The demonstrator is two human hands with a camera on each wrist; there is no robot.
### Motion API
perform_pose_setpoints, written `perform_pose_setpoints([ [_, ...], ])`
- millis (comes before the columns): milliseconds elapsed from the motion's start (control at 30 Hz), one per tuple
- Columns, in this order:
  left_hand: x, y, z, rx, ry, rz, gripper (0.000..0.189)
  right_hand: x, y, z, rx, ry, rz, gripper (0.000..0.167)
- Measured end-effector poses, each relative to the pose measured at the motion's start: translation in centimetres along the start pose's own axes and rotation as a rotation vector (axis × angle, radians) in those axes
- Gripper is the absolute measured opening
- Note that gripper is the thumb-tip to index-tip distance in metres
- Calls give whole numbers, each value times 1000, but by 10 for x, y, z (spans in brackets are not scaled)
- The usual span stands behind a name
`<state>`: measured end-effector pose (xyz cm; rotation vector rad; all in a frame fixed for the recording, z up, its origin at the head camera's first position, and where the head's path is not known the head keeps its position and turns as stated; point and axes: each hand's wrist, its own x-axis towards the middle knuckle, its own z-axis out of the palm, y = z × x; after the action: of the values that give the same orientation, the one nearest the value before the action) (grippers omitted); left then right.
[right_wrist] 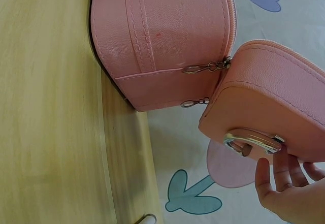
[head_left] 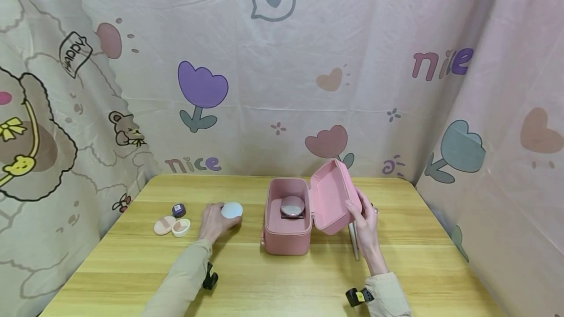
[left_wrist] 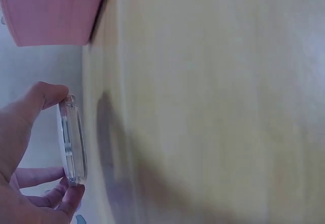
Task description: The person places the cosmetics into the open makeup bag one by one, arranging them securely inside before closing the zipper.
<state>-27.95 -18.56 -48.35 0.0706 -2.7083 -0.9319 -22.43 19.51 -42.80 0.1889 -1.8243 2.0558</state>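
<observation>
While a strip of worktop (head_left: 251,278) separates it from the pink case (head_left: 288,244), the left-hand grip (head_left: 213,223) spans only the white round compact (head_left: 231,210), thumb and fingers pinching opposite sides of its rim just above the wood. The right-hand grip (head_left: 365,219) holds the swung-out lid (head_left: 331,198) by its outer edge, thumb in front, leaving the case's mouth uncovered. Near the worktop's left side sit an opened powder compact (head_left: 164,226) and a small dark jar (head_left: 178,210).

Wooden table (head_left: 273,283) — pink case (head_left: 287,244), dark jar (head_left: 178,210), pale discs (head_left: 162,227), stick (head_left: 354,244)
</observation>
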Motion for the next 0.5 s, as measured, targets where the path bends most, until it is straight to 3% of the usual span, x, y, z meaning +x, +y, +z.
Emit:
perform_pose_setpoints([
  [500, 8, 31, -11, -53, -42, 4, 79, 0, 1, -1, -3, -9, 22, 53],
])
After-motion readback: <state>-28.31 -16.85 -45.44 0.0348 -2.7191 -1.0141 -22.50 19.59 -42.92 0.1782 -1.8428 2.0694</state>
